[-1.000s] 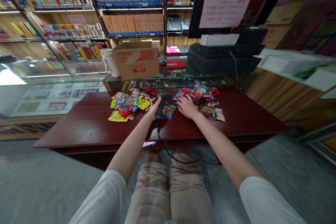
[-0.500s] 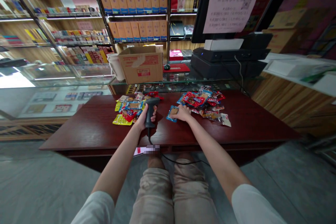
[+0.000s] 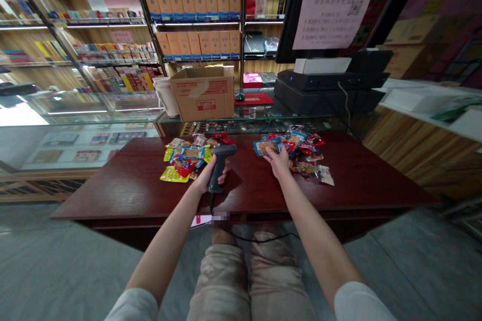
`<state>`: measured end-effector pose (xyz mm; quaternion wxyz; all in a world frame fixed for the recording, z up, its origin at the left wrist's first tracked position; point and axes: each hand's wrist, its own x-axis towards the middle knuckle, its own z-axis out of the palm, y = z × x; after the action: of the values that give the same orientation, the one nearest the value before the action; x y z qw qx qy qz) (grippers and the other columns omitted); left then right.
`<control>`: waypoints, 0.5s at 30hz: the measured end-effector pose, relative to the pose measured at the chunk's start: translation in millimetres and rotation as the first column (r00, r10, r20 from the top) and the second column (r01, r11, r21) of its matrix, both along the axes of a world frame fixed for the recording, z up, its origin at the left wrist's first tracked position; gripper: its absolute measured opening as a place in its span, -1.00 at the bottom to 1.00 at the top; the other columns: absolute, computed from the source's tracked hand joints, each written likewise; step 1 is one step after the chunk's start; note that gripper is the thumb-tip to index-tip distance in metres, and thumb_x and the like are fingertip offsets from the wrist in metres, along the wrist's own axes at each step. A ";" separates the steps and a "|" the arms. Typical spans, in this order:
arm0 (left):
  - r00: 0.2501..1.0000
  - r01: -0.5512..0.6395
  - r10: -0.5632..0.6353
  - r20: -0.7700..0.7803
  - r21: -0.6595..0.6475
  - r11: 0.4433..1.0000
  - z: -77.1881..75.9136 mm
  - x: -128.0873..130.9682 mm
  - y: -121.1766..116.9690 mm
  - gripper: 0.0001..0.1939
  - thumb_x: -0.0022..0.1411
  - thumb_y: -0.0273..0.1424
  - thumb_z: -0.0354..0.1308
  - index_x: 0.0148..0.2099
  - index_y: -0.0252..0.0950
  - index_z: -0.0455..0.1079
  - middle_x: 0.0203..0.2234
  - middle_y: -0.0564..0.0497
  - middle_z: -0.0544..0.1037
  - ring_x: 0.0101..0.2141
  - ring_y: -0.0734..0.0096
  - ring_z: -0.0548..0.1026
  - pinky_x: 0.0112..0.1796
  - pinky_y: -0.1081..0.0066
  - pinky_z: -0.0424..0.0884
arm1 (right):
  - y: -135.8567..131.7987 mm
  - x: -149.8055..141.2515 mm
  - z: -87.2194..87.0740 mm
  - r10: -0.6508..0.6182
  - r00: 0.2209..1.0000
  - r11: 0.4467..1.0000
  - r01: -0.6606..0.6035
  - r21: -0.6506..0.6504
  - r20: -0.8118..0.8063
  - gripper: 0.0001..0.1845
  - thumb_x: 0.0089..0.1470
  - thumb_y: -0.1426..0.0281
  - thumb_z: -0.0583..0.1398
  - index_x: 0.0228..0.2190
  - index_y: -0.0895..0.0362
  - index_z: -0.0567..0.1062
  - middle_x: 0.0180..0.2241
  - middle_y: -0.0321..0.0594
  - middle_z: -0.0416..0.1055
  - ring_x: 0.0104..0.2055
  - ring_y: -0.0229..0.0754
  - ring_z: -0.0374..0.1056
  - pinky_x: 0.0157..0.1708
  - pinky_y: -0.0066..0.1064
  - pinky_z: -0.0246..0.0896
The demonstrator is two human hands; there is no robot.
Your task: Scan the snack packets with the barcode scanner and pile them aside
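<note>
My left hand [image 3: 207,174] is closed round the handle of a dark barcode scanner [image 3: 217,168], its head tilted toward the right. My right hand [image 3: 277,161] grips a blue-edged snack packet [image 3: 267,147] by its near side, at the left edge of a pile of snack packets [image 3: 301,143] in red, blue and clear wrappers. Left of the scanner lies a second heap of packets [image 3: 184,158], with yellow, red and blue ones among them. From the scanner a black cable [image 3: 259,238] runs down over the desk edge and across my legs.
Both heaps rest on a dark red wooden desk [image 3: 124,180]. Beyond it, a glass counter carries a cardboard box [image 3: 205,94], a white cup [image 3: 166,96], a mouse [image 3: 240,97] and a black till with a monitor [image 3: 289,27]. Stocked shelves stand behind.
My right hand has moved away from me and slightly right, lifting the blue-edged packet from low over the desk to the right pile's edge. The scanner has turned, its head now pointing more rightward.
</note>
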<state>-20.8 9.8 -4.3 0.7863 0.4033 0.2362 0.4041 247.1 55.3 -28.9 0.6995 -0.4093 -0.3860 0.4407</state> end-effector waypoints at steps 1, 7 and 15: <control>1.000 0.024 -0.024 -0.016 0.013 1.000 -0.9 1.6 -1.4 -0.45 0.22 0.09 0.05 -0.11 -0.34 0.32 -0.58 0.11 0.34 -0.73 0.61 0.23 -0.71 0.57 0.15 | -2.8 -2.3 2.5 0.011 1.000 1.000 -0.011 -0.002 -0.026 -0.50 -0.20 0.23 0.38 -0.24 0.01 0.30 -0.20 -0.28 0.48 -0.13 -0.14 0.48 -0.13 -0.16 0.45; 0.991 0.085 -0.083 -0.106 0.018 0.996 -6.0 9.5 -3.2 -0.43 0.21 0.12 0.03 -0.16 -0.34 0.31 -0.60 0.11 0.34 -0.73 0.59 0.26 -0.72 0.55 0.15 | -13.7 -14.7 9.7 0.035 0.998 0.999 -0.037 -0.040 -0.050 -0.46 -0.28 0.22 0.43 -0.26 0.05 0.36 -0.24 -0.29 0.48 -0.24 -0.15 0.50 -0.24 -0.15 0.52; 0.987 0.097 -0.094 -0.133 0.018 0.995 -8.0 10.1 0.6 -0.42 0.16 0.16 0.05 -0.21 -0.33 0.28 -0.62 0.13 0.32 -0.75 0.59 0.23 -0.73 0.54 0.14 | -14.0 -16.4 11.6 0.008 1.000 0.998 -0.009 -0.058 -0.024 -0.45 -0.29 0.22 0.40 -0.24 0.08 0.36 -0.25 -0.26 0.45 -0.23 -0.09 0.49 -0.26 -0.12 0.54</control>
<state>-10.7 10.4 -12.4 0.7824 0.4497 0.2633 0.3411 230.7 41.3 -17.2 0.6898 -0.4228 -0.3665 0.4594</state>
